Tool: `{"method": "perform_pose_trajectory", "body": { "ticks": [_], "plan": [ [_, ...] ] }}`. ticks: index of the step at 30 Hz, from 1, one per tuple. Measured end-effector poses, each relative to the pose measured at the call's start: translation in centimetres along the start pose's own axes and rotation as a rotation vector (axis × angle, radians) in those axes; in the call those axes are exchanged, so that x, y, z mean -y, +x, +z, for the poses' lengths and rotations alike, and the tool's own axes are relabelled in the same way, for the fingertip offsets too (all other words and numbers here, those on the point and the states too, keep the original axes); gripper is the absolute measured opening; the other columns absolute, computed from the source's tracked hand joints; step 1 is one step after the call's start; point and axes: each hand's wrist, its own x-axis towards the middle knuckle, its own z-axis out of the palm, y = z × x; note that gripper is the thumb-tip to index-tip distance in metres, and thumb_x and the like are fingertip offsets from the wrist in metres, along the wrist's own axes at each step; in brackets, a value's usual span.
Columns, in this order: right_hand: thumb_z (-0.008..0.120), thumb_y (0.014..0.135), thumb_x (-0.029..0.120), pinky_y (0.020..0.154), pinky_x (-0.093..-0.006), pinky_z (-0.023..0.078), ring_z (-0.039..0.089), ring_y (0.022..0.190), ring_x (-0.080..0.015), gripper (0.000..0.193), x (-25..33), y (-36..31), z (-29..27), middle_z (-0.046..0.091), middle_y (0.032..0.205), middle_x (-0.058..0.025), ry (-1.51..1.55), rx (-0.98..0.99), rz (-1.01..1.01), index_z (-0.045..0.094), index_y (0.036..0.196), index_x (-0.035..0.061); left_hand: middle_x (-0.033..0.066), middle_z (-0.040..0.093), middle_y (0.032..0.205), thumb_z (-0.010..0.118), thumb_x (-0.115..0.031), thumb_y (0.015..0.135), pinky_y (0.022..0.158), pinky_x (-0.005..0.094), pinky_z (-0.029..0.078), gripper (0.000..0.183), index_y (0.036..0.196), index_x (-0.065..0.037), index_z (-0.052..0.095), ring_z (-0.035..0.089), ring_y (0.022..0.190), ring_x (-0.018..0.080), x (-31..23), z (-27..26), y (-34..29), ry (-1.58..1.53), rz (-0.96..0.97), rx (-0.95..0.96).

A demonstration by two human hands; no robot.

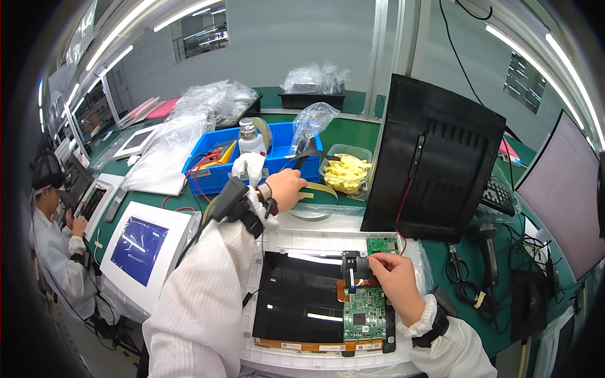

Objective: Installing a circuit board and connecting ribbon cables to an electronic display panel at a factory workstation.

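In front of me lies an open display unit: a white frame around a black glossy panel, with a green circuit board along its right side. My right hand is closed in a pinch at the edge of a small black flap over the upper part of the board. Beyond the frame, my left hand reaches to the front of a blue bin, fingers bent beside a black strip and a tape roll. Its fingertips are partly hidden, so what they hold is unclear.
A white bottle stands in the bin. Beside it is a clear tub of yellow pieces. A large black cover stands upright at right, near scissors, a scanner and a monitor. A co-worker sits at left.
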Motion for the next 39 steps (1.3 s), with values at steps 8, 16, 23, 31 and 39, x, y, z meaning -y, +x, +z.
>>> {"method": "perform_pose_trajectory", "body": {
  "ticks": [8, 16, 23, 31, 39],
  "plan": [
    [0.059, 0.078, 0.010, 0.048, -0.0193, 0.039, 0.049, 0.054, -0.0044, 0.016, 0.5, -0.4, -0.2, 0.059, 0.064, -0.0026, 0.038, -0.035, -0.050, 0.063, 0.084, -0.0046, 0.0125, 0.053, 0.069, 0.055, -0.009, 0.075, 0.058, 0.0407, 0.042, 0.009, 0.076, -0.002, 0.049, 0.054, 0.068, 0.0302, -1.5, -2.5, -0.7, -0.143, 0.147, -0.312],
    [0.058, 0.080, 0.011, 0.051, -0.0196, 0.040, 0.050, 0.056, -0.0056, 0.017, 3.3, -1.3, -0.4, 0.060, 0.066, -0.0035, 0.123, 0.074, -0.030, 0.063, 0.085, -0.0045, 0.0104, 0.056, 0.068, 0.052, 0.003, 0.065, 0.056, 0.0361, 0.044, 0.024, 0.089, -0.004, 0.056, 0.056, 0.064, 0.0278, -12.7, -7.1, -9.8, -0.332, 0.271, -0.253],
    [0.057, 0.083, 0.012, 0.056, -0.0203, 0.045, 0.054, 0.061, -0.0075, 0.017, 5.8, -2.7, -1.3, 0.060, 0.072, -0.0041, 0.340, 0.535, 0.148, 0.062, 0.087, -0.0036, 0.0054, 0.046, 0.066, 0.059, -0.012, 0.070, 0.055, 0.0328, 0.039, 0.016, 0.084, -0.004, 0.054, 0.049, 0.061, 0.0229, -15.9, -6.8, -11.5, -0.367, 0.319, -0.289],
    [0.058, 0.082, 0.010, 0.059, -0.0194, 0.046, 0.054, 0.062, -0.0078, 0.015, 4.8, -2.7, -0.1, 0.060, 0.072, -0.0040, 0.192, 0.469, 0.102, 0.061, 0.088, -0.0032, 0.0106, 0.051, 0.070, 0.052, -0.012, 0.079, 0.060, 0.0367, 0.041, 0.009, 0.079, -0.003, 0.050, 0.052, 0.068, 0.0283, -14.8, -4.8, -11.5, -0.669, 0.208, -0.190],
    [0.052, 0.086, 0.013, 0.062, -0.0212, 0.047, 0.056, 0.066, -0.0093, 0.020, 4.9, -2.3, -0.9, 0.061, 0.075, -0.0065, 0.236, 0.519, 0.127, 0.059, 0.093, -0.0047, 0.0131, 0.054, 0.071, 0.054, -0.009, 0.079, 0.059, 0.0357, 0.041, 0.007, 0.082, -0.002, 0.051, 0.053, 0.068, 0.0313, -14.6, -4.7, -11.8, -0.828, 0.089, -0.003]
  ]
}}
